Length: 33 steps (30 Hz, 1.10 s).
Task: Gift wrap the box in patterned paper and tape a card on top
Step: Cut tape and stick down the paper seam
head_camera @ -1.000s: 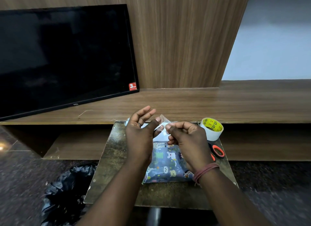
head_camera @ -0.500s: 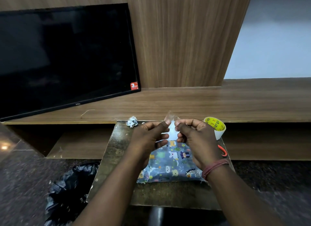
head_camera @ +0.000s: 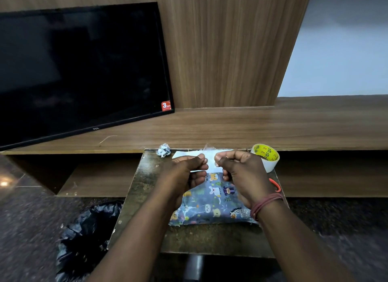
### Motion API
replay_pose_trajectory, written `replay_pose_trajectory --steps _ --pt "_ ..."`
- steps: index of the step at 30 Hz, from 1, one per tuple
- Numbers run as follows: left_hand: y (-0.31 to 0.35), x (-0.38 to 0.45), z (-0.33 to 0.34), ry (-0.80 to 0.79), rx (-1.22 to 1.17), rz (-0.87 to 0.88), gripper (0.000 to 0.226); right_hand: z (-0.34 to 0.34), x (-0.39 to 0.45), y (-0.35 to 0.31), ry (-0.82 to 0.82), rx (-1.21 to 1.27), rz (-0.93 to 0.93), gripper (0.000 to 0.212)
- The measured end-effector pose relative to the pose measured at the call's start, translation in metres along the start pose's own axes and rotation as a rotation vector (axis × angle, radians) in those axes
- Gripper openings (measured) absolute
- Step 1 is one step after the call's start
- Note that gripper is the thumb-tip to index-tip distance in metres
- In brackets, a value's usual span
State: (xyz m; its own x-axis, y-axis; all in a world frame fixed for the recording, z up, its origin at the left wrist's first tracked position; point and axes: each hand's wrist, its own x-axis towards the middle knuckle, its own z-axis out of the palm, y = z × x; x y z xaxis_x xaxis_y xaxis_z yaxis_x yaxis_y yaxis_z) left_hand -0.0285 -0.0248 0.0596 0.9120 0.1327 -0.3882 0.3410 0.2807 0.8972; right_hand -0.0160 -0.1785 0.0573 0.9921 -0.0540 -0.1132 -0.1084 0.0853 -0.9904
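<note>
Clear tape strip (head_camera: 210,148) is pinched between left hand (head_camera: 184,173) and right hand (head_camera: 241,172), above the wrapped box (head_camera: 212,204) and white card (head_camera: 184,154).

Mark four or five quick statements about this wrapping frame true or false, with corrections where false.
1. The box is already covered in patterned paper. True.
2. The tape roll lies left of the hands. False: it sits to the right, beside the right hand.
3. Both hands pinch a small clear piece of tape between them above the box. True: the left hand and the right hand each hold it.
4. The white card is taped onto the middle of the box. False: it lies at the box's far edge, no tape on it visible.
5. A crumpled paper scrap lies near the table's far left corner. True.
</note>
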Motion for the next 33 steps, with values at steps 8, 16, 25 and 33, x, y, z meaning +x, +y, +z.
replay_pose_trajectory --steps 8,16,25,33 --pt "-0.006 0.009 -0.007 0.139 0.175 0.058 0.041 -0.008 0.008 0.006 0.079 -0.195 -0.015 0.009" --pt "-0.017 0.008 -0.016 -0.01 1.185 0.27 0.04 -0.022 0.016 0.008 0.182 0.299 0.386 0.004" --pt "-0.034 -0.002 -0.005 -0.1 1.714 0.412 0.097 -0.024 0.02 0.013 0.195 0.329 0.405 0.007" --pt "-0.045 0.007 -0.009 -0.189 1.778 0.4 0.136 -0.019 0.025 0.028 0.115 0.291 0.341 0.014"
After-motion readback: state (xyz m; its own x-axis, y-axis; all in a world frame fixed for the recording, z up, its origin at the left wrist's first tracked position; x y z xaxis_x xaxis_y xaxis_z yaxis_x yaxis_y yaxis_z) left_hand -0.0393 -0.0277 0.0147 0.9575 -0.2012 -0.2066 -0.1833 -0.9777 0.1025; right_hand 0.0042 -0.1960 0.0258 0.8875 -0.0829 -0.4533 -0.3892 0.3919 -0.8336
